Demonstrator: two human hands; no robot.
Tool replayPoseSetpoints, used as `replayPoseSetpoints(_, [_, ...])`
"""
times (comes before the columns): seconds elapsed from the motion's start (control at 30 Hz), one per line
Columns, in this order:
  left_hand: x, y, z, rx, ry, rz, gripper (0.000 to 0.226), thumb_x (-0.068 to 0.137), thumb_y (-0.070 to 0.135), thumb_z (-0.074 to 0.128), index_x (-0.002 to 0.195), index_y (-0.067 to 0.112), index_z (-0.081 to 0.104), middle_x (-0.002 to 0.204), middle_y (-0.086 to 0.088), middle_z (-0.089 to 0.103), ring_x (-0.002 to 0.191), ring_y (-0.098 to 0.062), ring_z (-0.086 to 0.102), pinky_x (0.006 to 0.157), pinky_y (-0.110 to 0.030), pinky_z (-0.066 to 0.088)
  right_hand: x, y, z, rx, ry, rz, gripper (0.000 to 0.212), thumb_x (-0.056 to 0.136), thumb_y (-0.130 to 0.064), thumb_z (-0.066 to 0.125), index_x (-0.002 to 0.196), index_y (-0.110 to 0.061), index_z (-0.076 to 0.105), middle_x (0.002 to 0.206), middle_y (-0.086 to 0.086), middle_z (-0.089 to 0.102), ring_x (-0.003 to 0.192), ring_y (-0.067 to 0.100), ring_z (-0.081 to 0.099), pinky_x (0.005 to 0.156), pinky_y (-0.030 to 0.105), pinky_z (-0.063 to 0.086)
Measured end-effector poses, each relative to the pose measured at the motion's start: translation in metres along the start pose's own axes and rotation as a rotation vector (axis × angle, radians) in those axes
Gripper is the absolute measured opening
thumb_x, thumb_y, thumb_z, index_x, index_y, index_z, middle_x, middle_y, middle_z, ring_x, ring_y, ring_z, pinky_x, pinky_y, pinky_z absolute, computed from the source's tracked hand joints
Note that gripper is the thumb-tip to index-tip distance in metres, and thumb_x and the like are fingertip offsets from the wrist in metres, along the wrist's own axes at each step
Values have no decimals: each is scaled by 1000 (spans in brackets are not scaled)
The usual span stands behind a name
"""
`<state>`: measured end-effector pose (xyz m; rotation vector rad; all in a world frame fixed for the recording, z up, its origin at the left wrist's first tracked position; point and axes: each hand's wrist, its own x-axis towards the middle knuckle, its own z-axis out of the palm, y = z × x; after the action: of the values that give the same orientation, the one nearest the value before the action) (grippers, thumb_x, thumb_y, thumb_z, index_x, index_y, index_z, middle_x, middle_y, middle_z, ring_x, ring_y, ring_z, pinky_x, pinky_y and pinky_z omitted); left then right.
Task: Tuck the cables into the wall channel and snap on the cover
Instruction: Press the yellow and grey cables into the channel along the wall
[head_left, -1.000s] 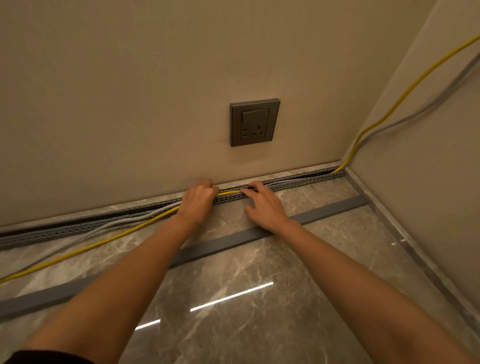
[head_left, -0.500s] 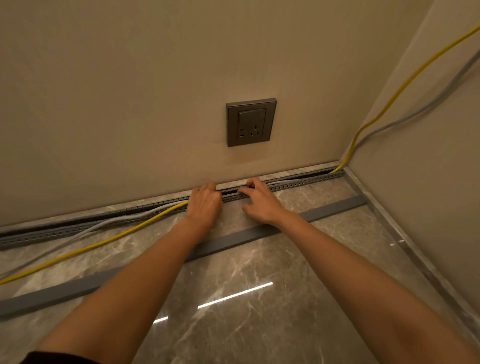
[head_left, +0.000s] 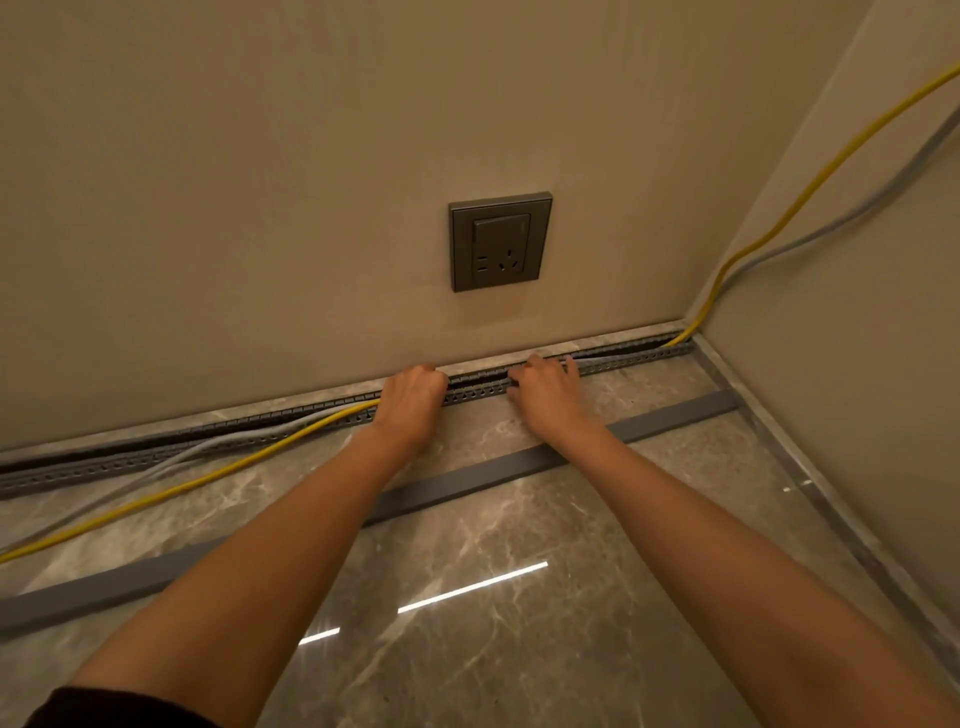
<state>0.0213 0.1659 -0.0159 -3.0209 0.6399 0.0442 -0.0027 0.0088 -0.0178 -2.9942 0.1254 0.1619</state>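
Marble-look floor (head_left: 519, 649) tiles, glossy and grey, fill the lower part of the head view and carry everything that matters here; the beige wall (head_left: 260, 208) above holds only a grey socket (head_left: 500, 241), well clear of the work. Along the foot of that wall runs the slotted grey wall channel (head_left: 478, 387), and the job looks roughly half done: from the right corner to the hands the cables sit down inside it, while to the left the yellow cable (head_left: 208, 480) and the grey cable (head_left: 171, 460) spill over its front lip and trail loose across the floor toward the left edge. The long grey cover (head_left: 467, 475) lies flat on the floor, parallel to the channel and apart from it, crossed by both forearms, so the snap-on step is not yet begun. The left hand (head_left: 410, 397) has its grip curled closed at the channel where the yellow cable enters, seemingly pinching or pressing it in; whether it truly holds the cable I cannot tell. The right hand (head_left: 545, 392) lies flatter, fingers spread narrowly on the channel's edge, holding nothing visible. Nothing else blocks the way; only the slack cables themselves remain to tuck.
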Motion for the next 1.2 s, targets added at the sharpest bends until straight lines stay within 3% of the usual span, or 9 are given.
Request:
replayPoseSetpoints(0.23, [-1, 0, 1, -45, -7, 25, 22, 93, 0, 44, 110, 3, 57, 115, -20, 62, 105, -37, 58, 85, -42, 46, -5, -15, 8, 61, 148, 4, 32, 90, -2, 47, 120, -2, 60, 128, 16, 54, 123, 32, 44, 109, 38, 29])
replayPoseSetpoints(0.43, [-9, -20, 1, -414, 99, 20, 19, 86, -6, 50, 95, -4, 66, 102, -26, 66, 95, -39, 63, 79, -45, 51, -7, -43, 10, 172, 113, -103, 37, 87, 3, 48, 121, -2, 59, 123, 17, 59, 117, 34, 52, 104, 38, 37])
replayPoseSetpoints(0.63, [-34, -67, -2, -336, 111, -196, 20, 89, 20, 61, 96, 1, 66, 109, -18, 61, 103, -36, 58, 80, -41, 48, -12, -55, 15, 35, 142, -30, 35, 91, -3, 44, 124, -5, 57, 128, 15, 55, 122, 31, 48, 115, 41, 25])
replayPoseSetpoints(0.8, [-49, -88, 3, -285, 135, -117, 18, 89, 11, 58, 98, 1, 69, 106, -21, 64, 99, -39, 60, 77, -45, 50, -20, -81, 10, -85, 133, -92, 31, 89, 0, 47, 117, -2, 59, 124, 17, 56, 122, 33, 46, 121, 48, 7])
replayPoseSetpoints(0.97, [-58, -97, 6, -264, 169, -67, 19, 86, 1, 58, 100, -2, 71, 103, -26, 63, 95, -42, 62, 73, -46, 51, -22, -119, 14, -15, 69, -287, 34, 90, 3, 43, 120, -2, 57, 126, 17, 55, 119, 34, 50, 110, 40, 29])
replayPoseSetpoints(1.2, [-49, -100, 3, -289, 140, -267, 15, 86, 5, 59, 96, 1, 69, 108, -21, 65, 101, -39, 60, 80, -43, 49, -21, -115, 20, 22, 0, -307, 44, 88, 3, 49, 131, -6, 47, 138, 14, 43, 127, 32, 43, 121, 45, 12])
